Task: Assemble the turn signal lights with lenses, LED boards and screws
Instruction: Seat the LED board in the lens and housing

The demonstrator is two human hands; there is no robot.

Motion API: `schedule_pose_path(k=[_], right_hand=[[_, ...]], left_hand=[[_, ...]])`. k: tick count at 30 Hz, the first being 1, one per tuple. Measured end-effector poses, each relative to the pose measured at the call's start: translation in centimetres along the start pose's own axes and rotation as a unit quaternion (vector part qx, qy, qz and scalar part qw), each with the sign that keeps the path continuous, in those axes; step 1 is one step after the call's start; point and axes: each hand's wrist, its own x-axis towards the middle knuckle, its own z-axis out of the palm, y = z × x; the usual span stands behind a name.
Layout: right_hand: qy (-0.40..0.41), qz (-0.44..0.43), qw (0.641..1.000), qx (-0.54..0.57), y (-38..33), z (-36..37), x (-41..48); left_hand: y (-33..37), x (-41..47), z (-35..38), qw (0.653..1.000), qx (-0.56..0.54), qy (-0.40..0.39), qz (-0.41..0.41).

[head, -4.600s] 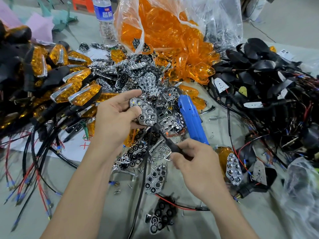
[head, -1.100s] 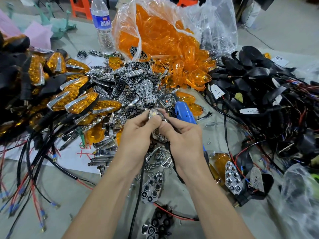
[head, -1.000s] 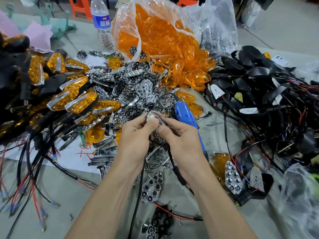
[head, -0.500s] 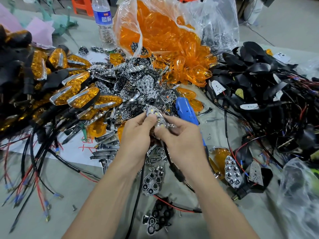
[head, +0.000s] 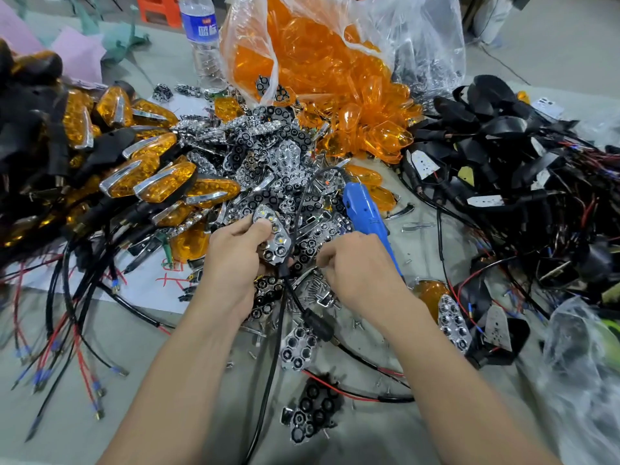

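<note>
My left hand (head: 235,263) grips a chrome reflector with an LED board behind it (head: 273,238), tilted up, and one LED glows at its top. My right hand (head: 359,266) is just right of it and apart from it, fingers curled toward the parts pile; whatever they hold is hidden. A blue electric screwdriver (head: 365,216) lies behind my right hand, its black cord looping toward me. Loose screws (head: 312,292) lie between my wrists. A pile of chrome and black reflectors (head: 268,156) sits beyond my hands.
An open bag of orange lenses (head: 302,62) stands at the back. Finished amber lights (head: 151,176) with wires pile up left, black housings (head: 503,146) right. A water bottle (head: 201,38) is at the far back. A loose reflector (head: 298,344) lies near me.
Half a second ago both hands pinched the reflector. My right hand has let go and moved right and down; my left hand still holds it, now tilted more toward me.
</note>
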Motion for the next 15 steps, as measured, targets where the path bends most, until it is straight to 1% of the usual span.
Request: schedule_pose_path(k=[2, 4, 6, 7, 10, 11, 12, 13, 15], right_hand=[[0.053, 0.016, 0.998, 0.043, 0.3, 0.0, 0.4], [0.081, 0.039, 0.996, 0.007, 0.8, -0.1, 0.9], [0.081, 0.058, 0.994, -0.036, 1.3, -0.1, 1.2], [0.088, 0.067, 0.993, -0.035, 1.7, 0.0, 1.3], [0.157, 0.097, 0.983, 0.025, 2.5, -0.1, 1.2], [0.173, 0.091, 0.98, 0.026, 2.6, -0.1, 1.2], [0.169, 0.071, 0.983, -0.003, 2.6, 0.0, 1.3], [0.138, 0.049, 0.988, -0.05, 2.6, 0.1, 1.4], [0.047, 0.032, 0.992, -0.114, 2.8, 0.2, 1.8]], left_hand=[[0.0, 0.0, -0.2, 1.0, 0.008, -0.002, -0.002], [0.0, 0.1, -0.2, 1.0, 0.008, -0.002, -0.009], [0.0, 0.1, -0.2, 1.0, 0.008, -0.004, -0.015], [0.0, 0.2, -0.3, 1.0, 0.012, -0.004, -0.017], [0.1, 0.3, -0.3, 1.0, 0.019, -0.006, -0.019], [0.1, 0.3, -0.3, 1.0, 0.015, -0.006, -0.02], [0.2, 0.3, -0.3, 1.0, 0.012, -0.004, -0.021], [0.2, 0.3, -0.2, 1.0, 0.01, -0.003, -0.023], [0.2, 0.3, 0.0, 1.0, 0.005, -0.004, -0.026]])
